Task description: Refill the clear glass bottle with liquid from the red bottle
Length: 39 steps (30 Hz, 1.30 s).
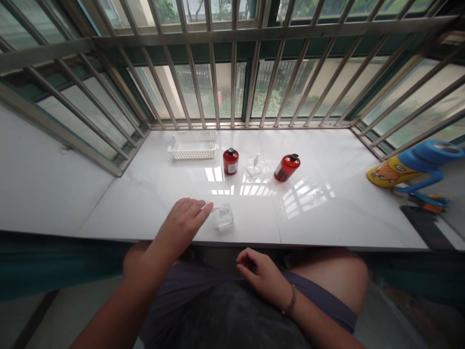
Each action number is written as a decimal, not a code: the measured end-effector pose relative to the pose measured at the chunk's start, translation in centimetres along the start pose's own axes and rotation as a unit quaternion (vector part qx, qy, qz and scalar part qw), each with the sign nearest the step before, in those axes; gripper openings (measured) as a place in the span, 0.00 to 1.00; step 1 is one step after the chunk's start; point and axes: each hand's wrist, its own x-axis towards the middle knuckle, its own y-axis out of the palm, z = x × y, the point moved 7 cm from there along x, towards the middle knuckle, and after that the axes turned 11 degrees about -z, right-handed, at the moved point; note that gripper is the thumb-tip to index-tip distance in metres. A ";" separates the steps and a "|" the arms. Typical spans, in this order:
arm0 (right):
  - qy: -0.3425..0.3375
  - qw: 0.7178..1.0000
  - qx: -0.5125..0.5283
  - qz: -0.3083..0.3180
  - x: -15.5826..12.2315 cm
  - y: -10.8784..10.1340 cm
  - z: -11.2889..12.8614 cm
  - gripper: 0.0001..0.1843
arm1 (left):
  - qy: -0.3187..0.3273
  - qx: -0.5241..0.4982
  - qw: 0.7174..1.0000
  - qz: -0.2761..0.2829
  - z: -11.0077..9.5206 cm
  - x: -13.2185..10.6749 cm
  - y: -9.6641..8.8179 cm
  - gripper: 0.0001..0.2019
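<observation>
Over the front of the white ledge, my left hand (183,220) has its fingers pinched on a thin, clear stick-like thing (215,209); its kind is too faint to make out. The stick's tip points at a small clear square box (224,218), just right of my fingertips. Below the ledge's edge, my right hand (262,275) rests near my lap, fingers curled loosely with nothing visible in them. Beyond the box stand a red bottle (230,162) with a black cap and a second red bottle (286,167). Between the bottles lies a crumpled white, translucent thing (255,166).
A white perforated basket (192,146) sits at the back left, by the metal window bars (236,87). At the right end are a blue and yellow drinking bottle (410,165) and a dark phone (425,225). The ledge's front edge (254,242) runs above my thighs.
</observation>
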 end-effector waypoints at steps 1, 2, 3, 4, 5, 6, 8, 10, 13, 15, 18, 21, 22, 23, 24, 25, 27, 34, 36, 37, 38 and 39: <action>0.002 1.000 0.001 0.000 0.0 0.0 0.0 0.06 | -0.002 -0.003 1.000 -0.003 0.1 0.2 -0.2 0.21; 0.003 1.000 0.002 0.000 0.0 0.0 0.0 0.06 | -0.003 -0.007 1.000 -0.004 0.2 0.4 -0.3 0.22; 0.004 1.000 0.003 0.000 0.0 -0.1 0.0 0.06 | -0.004 -0.010 1.000 -0.004 0.3 0.6 -0.5 0.22; 0.004 1.000 0.004 0.000 0.0 -0.1 0.0 0.06 | -0.002 -0.011 1.000 -0.001 0.4 0.6 -0.5 0.22; 0.003 1.000 0.004 -0.001 -0.1 -0.1 0.0 0.06 | 0.001 -0.011 1.000 0.004 0.4 0.7 -0.6 0.22; 0.003 1.000 0.004 -0.001 -0.1 -0.2 0.0 0.06 | 0.005 -0.012 1.000 0.009 0.3 0.7 -0.6 0.22; 0.003 1.000 0.004 -0.001 -0.1 -0.2 0.0 0.06 | 0.010 -0.017 1.000 0.016 0.3 0.7 -0.5 0.22; 0.006 1.000 0.005 0.000 -0.2 -0.2 -0.1 0.05 | 0.007 -0.026 1.000 0.016 0.2 0.8 -0.6 0.22; 0.006 1.000 0.008 0.003 -0.3 -0.2 -0.2 0.05 | 0.005 -0.027 1.000 0.014 0.1 1.0 -1.0 0.22; 0.006 1.000 0.006 0.006 -0.3 -0.1 -0.2 0.05 | 0.010 -0.025 0.999 0.023 0.0 1.2 -1.1 0.21; 0.005 1.000 0.001 0.009 -0.3 -0.1 -0.2 0.05 | 0.014 -0.031 0.998 0.043 -0.3 1.4 -0.8 0.21; 0.002 1.000 -0.001 0.009 -0.3 0.1 -0.2 0.05 | 0.015 -0.043 0.998 0.040 -0.5 1.9 -0.6 0.22; 0.001 1.000 -0.001 0.009 -0.4 0.1 -0.2 0.04 | 0.017 -0.044 0.998 0.035 -0.5 2.1 -0.6 0.21; -0.001 1.000 -0.001 0.009 -0.4 0.2 -0.2 0.04 | 0.018 -0.043 0.998 0.032 -0.5 2.3 -0.6 0.21; -0.002 1.000 0.000 0.008 -0.4 0.2 -0.2 0.04 | 0.020 -0.040 0.998 0.032 -0.5 2.5 -0.6 0.21; -0.003 1.000 0.001 0.007 -0.4 0.2 -0.2 0.05 | 0.021 -0.037 0.999 0.033 -0.5 2.7 -0.6 0.21; -0.005 1.000 0.003 0.007 -0.5 0.1 -0.3 0.05 | 0.025 -0.033 0.998 0.038 -0.6 3.1 -0.5 0.21; 0.002 1.000 -0.004 0.012 -0.6 0.1 -0.7 0.05 | 0.029 -0.032 0.997 0.059 -0.9 3.1 1.0 0.24; 0.001 1.000 -0.001 0.015 -0.6 0.3 -0.9 0.07 | 0.026 -0.023 0.998 0.046 -1.0 2.8 1.3 0.27; 0.001 1.000 0.001 0.017 -0.6 0.4 -1.0 0.08 | 0.018 -0.020 0.999 0.034 -1.0 2.5 1.2 0.28; 0.001 1.000 0.004 0.019 -0.5 0.5 -1.1 0.09 | 0.004 -0.019 1.000 0.021 -0.9 2.3 1.1 0.28; 0.001 1.000 0.006 0.020 -0.5 0.5 -1.1 0.10 | -0.014 -0.020 1.000 0.007 -0.8 1.9 1.0 0.29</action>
